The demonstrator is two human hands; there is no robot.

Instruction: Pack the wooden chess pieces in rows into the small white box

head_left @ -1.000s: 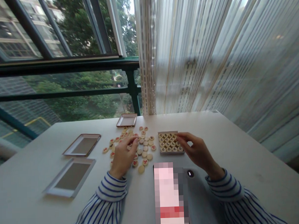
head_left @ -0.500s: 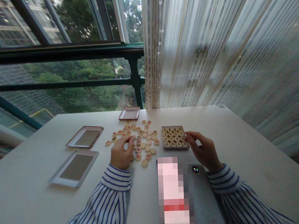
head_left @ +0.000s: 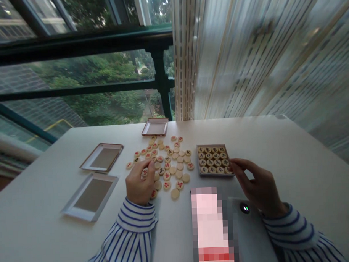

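My left hand (head_left: 139,182) is curled over the left side of a loose spread of round wooden xiangqi pieces (head_left: 167,175). Its thumb and forefinger are pinched together, and whatever may be between them is hidden. Some pieces show red or black characters, others lie blank side up. To the right stands a shallow square box (head_left: 216,174) filled with neat rows of black-lettered pieces (head_left: 210,163). At the box's right edge, by its near corner, my right hand (head_left: 258,187) has thumb and fingertips closed together; I cannot make out what they grip.
Two shallow trays or lids (head_left: 102,157) (head_left: 91,197) lie on the left of the white table (head_left: 31,212). Another small tray (head_left: 155,127) sits at the far edge. A blurred-out phone-like object (head_left: 210,221) and a grey device with a lit display (head_left: 245,208) lie in front.
The view has tilted down and shifted left, so the table things appear further right. My left hand has drawn back slightly left from the loose pieces. My right hand stays at the box's edge.
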